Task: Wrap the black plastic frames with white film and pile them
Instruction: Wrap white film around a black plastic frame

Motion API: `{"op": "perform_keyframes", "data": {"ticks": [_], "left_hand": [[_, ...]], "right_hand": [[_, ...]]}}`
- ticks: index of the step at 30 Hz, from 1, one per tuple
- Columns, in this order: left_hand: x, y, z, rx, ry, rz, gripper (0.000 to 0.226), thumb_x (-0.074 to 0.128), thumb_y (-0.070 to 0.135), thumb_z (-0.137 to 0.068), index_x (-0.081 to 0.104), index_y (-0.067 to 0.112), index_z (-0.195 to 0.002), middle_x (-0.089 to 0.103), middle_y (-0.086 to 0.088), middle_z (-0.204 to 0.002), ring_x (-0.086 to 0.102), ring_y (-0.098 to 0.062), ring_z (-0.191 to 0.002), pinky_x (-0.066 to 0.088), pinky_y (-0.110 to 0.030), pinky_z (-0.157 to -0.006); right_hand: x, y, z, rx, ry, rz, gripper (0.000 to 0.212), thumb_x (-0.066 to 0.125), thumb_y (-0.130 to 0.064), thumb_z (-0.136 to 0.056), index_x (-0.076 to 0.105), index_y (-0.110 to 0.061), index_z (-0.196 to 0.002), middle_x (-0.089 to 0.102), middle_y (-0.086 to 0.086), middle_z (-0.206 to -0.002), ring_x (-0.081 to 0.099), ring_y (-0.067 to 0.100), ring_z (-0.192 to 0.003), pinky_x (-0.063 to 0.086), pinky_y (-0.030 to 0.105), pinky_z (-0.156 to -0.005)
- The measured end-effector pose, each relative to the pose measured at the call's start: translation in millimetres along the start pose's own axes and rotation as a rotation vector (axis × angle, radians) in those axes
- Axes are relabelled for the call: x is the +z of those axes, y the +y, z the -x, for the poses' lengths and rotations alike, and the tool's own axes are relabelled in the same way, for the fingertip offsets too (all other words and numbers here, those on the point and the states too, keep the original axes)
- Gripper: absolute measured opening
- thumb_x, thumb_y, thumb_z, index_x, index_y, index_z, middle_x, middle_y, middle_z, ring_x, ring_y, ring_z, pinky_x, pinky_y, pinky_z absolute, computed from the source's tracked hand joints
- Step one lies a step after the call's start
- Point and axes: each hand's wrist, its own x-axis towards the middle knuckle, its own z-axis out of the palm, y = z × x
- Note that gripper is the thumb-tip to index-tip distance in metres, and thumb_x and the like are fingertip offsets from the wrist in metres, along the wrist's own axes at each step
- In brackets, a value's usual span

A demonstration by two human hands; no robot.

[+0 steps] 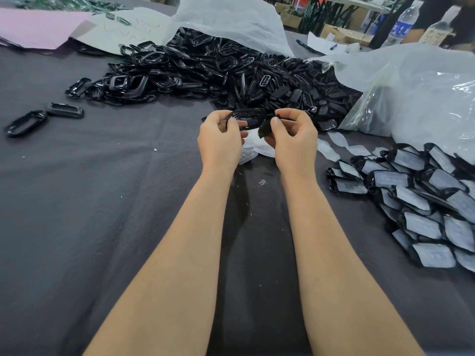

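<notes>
One black frame (248,116) held above tabletop (102,201) by left hand (220,141) and right hand (294,140), fingers (275,123) pinched on each end. Just below, white film (259,150), ready. At right, wrapped pile (421,224), short reach.

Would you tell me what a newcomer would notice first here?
First, the big heap of bare black frames spilling from a plastic bag at the far side. Next, one frame in the grip of left hand and right hand at centre, then the wrapped pile at right.

Dark cloth-covered table (102,201) bears loose black frames (205,70); wrapped frames (416,201); film strips (344,147).
</notes>
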Motion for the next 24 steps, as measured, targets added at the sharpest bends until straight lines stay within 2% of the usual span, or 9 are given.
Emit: {"op": "perform_keyframes", "data": {"ticks": [2, 5, 7, 10, 14, 18, 22, 24], "left_hand": [[-0.1, 0.6, 0.1, 0.001, 0.0, -0.001, 0.02, 0.044, 0.008, -0.098, 0.052, 0.026, -0.092, 0.069, 0.004, -0.085, 0.063, -0.003, -0.065, 0.054, -0.023, -0.067], [0.1, 0.7, 0.2, 0.007, -0.002, -0.008, 0.017, 0.045, 0.008, -0.098, 0.052, 0.023, -0.096, 0.069, 0.003, -0.086, 0.064, -0.004, -0.065, 0.055, -0.024, -0.068], [0.2, 0.7, 0.1, 0.011, -0.001, -0.014, 0.016, 0.045, 0.008, -0.098, 0.053, 0.022, -0.097, 0.069, 0.003, -0.086, 0.064, -0.004, -0.066, 0.055, -0.025, -0.069], [0.5, 1.5, 0.9, 0.017, -0.003, -0.024, 0.015, 0.044, 0.008, -0.099, 0.053, 0.021, -0.099, 0.07, 0.003, -0.085, 0.064, -0.005, -0.066, 0.056, -0.026, -0.07], [0.7, 2.5, 3.5, 0.037, -0.008, -0.06, 0.017, 0.045, 0.007, -0.098, 0.053, 0.021, -0.096, 0.069, 0.002, -0.085, 0.063, -0.004, -0.063, 0.056, -0.031, -0.077], [1.6, 4.8, 7.5, 0.121, -0.051, -0.139, 0.01, 0.049, 0.011, -0.097, 0.057, 0.016, -0.096, 0.068, 0.001, -0.085, 0.064, -0.003, -0.065, 0.057, -0.034, -0.08], [2.5, 5.7, 9.6, 0.189, -0.117, -0.223, 0.006, 0.057, 0.014, -0.094, 0.059, 0.013, -0.099, 0.069, -0.006, -0.092, 0.068, -0.017, -0.083, 0.056, -0.038, -0.084], [2.5, 5.1, 8.5, 0.192, -0.11, -0.235, 0.007, 0.058, 0.012, -0.094, 0.059, 0.012, -0.101, 0.069, -0.005, -0.093, 0.068, -0.017, -0.084, 0.056, -0.036, -0.084]], "right_hand": [[-1.0, 1.3, -2.3, 0.016, 0.034, 0.007, 0.011, 0.056, -0.005, -0.092, 0.057, -0.016, -0.095, 0.063, 0.002, -0.086, 0.062, 0.014, -0.078, 0.057, 0.036, -0.081], [-2.3, 0.1, -3.9, 0.079, 0.017, -0.061, 0.011, 0.055, -0.003, -0.093, 0.058, -0.01, -0.101, 0.064, 0.006, -0.089, 0.066, 0.014, -0.078, 0.057, 0.025, -0.075], [-2.3, -2.0, -3.8, 0.119, -0.004, -0.131, 0.009, 0.052, -0.001, -0.094, 0.059, -0.006, -0.098, 0.066, 0.007, -0.086, 0.069, 0.01, -0.07, 0.056, 0.018, -0.068], [-2.8, -3.4, -3.5, 0.152, 0.008, -0.178, 0.01, 0.051, -0.001, -0.095, 0.058, -0.008, -0.091, 0.067, 0.011, -0.088, 0.069, 0.007, -0.067, 0.056, 0.017, -0.067], [-5.8, -2.3, -5.1, 0.121, 0.04, -0.091, 0.01, 0.057, -0.003, -0.093, 0.062, -0.01, -0.087, 0.063, 0.0, -0.076, 0.062, 0.003, -0.062, 0.054, 0.014, -0.065], [-4.8, -1.0, -4.7, 0.088, -0.006, -0.024, 0.013, 0.058, -0.004, -0.092, 0.065, -0.011, -0.083, 0.065, 0.0, -0.071, 0.064, 0.004, -0.059, 0.055, 0.019, -0.067], [-3.6, -0.5, -3.7, 0.054, -0.028, 0.034, 0.011, 0.056, -0.004, -0.094, 0.065, -0.007, -0.088, 0.066, 0.003, -0.07, 0.067, 0.007, -0.059, 0.057, 0.021, -0.066], [-3.8, -1.7, -3.5, 0.072, -0.039, -0.019, 0.015, 0.052, -0.003, -0.095, 0.064, -0.005, -0.088, 0.065, 0.004, -0.069, 0.066, 0.007, -0.058, 0.056, 0.019, -0.063]]}}
